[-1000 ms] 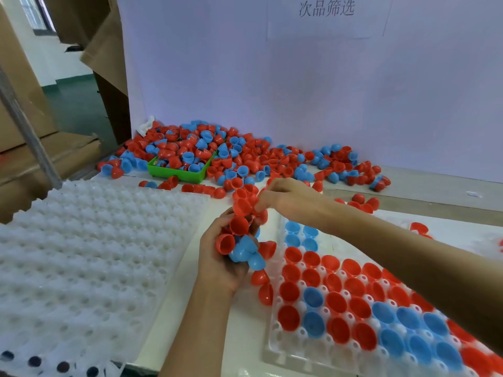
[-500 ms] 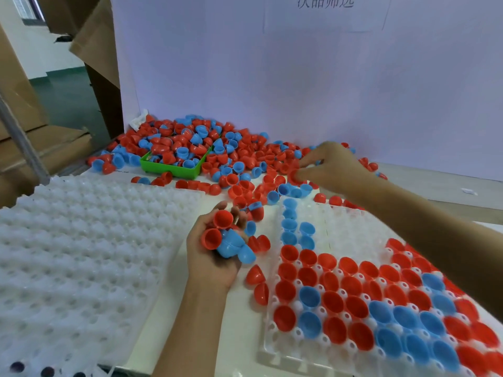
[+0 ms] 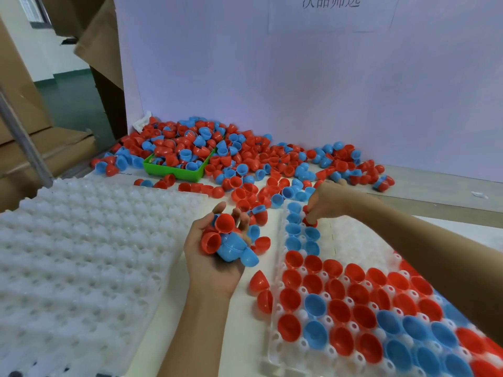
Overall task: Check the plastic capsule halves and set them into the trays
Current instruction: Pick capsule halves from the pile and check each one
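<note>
My left hand (image 3: 215, 257) lies palm up between the two trays and cradles several red and blue capsule halves (image 3: 224, 238). My right hand (image 3: 325, 200) is over the far left corner of the right tray (image 3: 275, 346), pinching a red capsule half (image 3: 310, 222) down at a pocket there. That clear tray holds rows of red and blue halves, open side up. A big loose heap of red and blue halves (image 3: 253, 156) lies along the back wall.
A stack of white dimpled trays (image 3: 81, 254) fills the left side. A green bin (image 3: 174, 170) with more halves sits in the heap. Two red halves (image 3: 261, 288) lie on the table by the right tray. Cardboard boxes (image 3: 21, 99) stand far left.
My right hand left the cupped left hand, reached to the heap at the back, then came down to the right tray's far corner with a red half. The left hand stayed cupped.
</note>
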